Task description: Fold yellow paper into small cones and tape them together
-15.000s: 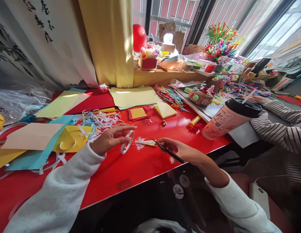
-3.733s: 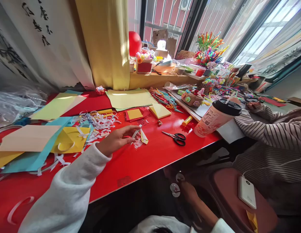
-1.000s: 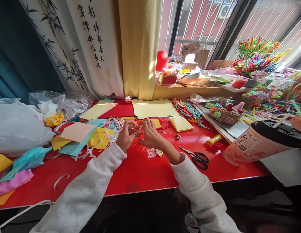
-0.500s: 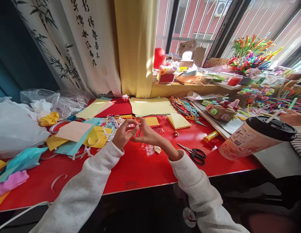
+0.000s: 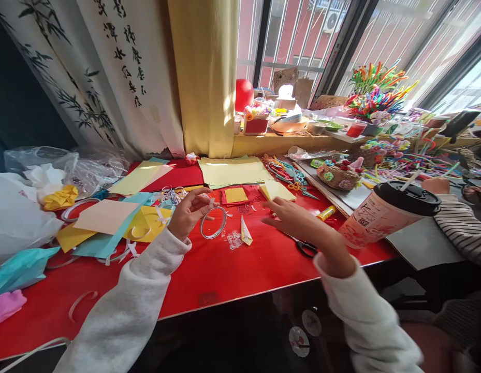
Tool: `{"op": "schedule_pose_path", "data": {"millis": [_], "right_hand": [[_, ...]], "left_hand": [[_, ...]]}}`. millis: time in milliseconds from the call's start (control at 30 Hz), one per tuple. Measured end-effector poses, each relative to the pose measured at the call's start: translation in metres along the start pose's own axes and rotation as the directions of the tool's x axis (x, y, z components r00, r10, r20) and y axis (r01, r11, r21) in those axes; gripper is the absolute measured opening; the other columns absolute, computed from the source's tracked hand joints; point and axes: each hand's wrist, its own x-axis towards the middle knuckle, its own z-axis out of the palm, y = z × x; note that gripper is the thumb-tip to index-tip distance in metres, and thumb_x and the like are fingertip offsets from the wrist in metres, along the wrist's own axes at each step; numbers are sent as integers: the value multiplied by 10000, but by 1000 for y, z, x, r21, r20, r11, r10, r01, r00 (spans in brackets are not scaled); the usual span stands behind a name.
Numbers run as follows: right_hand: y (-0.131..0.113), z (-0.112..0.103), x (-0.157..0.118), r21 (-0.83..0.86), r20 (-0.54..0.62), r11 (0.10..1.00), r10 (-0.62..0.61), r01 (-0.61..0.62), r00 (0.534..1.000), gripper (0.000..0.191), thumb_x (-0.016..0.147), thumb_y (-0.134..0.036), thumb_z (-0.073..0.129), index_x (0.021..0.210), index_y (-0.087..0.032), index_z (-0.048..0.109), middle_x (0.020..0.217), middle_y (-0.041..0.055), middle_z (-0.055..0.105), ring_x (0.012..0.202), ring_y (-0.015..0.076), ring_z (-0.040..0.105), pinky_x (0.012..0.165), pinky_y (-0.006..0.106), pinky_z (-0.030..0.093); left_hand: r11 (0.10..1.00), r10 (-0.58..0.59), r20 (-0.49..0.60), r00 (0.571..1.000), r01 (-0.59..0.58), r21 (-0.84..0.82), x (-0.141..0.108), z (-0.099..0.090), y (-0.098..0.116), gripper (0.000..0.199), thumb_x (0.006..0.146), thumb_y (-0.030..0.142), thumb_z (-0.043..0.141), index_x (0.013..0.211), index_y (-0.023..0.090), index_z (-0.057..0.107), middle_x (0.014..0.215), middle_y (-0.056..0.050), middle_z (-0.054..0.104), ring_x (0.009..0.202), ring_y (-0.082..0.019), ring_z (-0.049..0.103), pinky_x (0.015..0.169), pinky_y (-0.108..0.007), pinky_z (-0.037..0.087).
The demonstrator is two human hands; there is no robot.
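My left hand [image 5: 189, 213] pinches a thin, see-through roll of tape [image 5: 214, 223] by its upper left edge, holding the ring upright above the red table. Over the right part of the table is my right hand [image 5: 294, 220], apart from the left, slightly blurred, with its fingers stretched out and nothing visible in them. Black-handled scissors [image 5: 305, 248] lie partly hidden under that hand and wrist. Between my hands a small folded cone of pale yellow paper [image 5: 245, 232] lies on the table beside a crumpled clear scrap [image 5: 234, 240].
Coloured paper sheets [image 5: 104, 217] and curled white strips lie left, beside plastic bags [image 5: 18, 212]. Behind are a yellow paper stack [image 5: 234, 172] and small squares [image 5: 279, 190]. A lidded cup [image 5: 383, 215] and a glue stick [image 5: 326, 213] stand and lie right, near another person's striped sleeve [image 5: 463, 225].
My right hand has come away from the left and moved right, its fingers now apart. The tape ring stays in my left hand, now plainly visible. The view has shifted slightly right.
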Motion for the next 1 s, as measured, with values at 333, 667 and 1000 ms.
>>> {"op": "schedule_pose_path", "data": {"millis": [333, 667, 1000], "right_hand": [[59, 33, -93, 34, 131, 956, 285, -292, 950, 272, 826, -301, 449, 1038, -152, 532, 1021, 120, 565, 894, 212, 575, 782, 325, 443], [23, 10, -88, 708, 511, 400, 280, -583, 813, 418, 776, -397, 517, 1129, -175, 524, 865, 69, 612, 725, 171, 597, 483, 229, 406], [-26, 31, -59, 909, 374, 177, 47, -377, 926, 533, 615, -381, 728, 1077, -186, 546, 833, 22, 502, 726, 117, 462, 624, 229, 380]], "left_hand": [[996, 38, 137, 990, -49, 78, -4, 3, -2, 203, 758, 304, 599, 884, 154, 652, 961, -63, 596, 909, -193, 621, 603, -252, 596], [997, 56, 166, 985, -65, 47, -5, 4, -1, 290, 777, 310, 584, 1030, 182, 643, 1093, -78, 547, 991, -223, 603, 641, -259, 602], [996, 37, 180, 983, -51, 71, -6, 8, -1, 320, 754, 314, 596, 1049, 195, 636, 1194, -97, 503, 897, -202, 621, 606, -294, 603]]}}
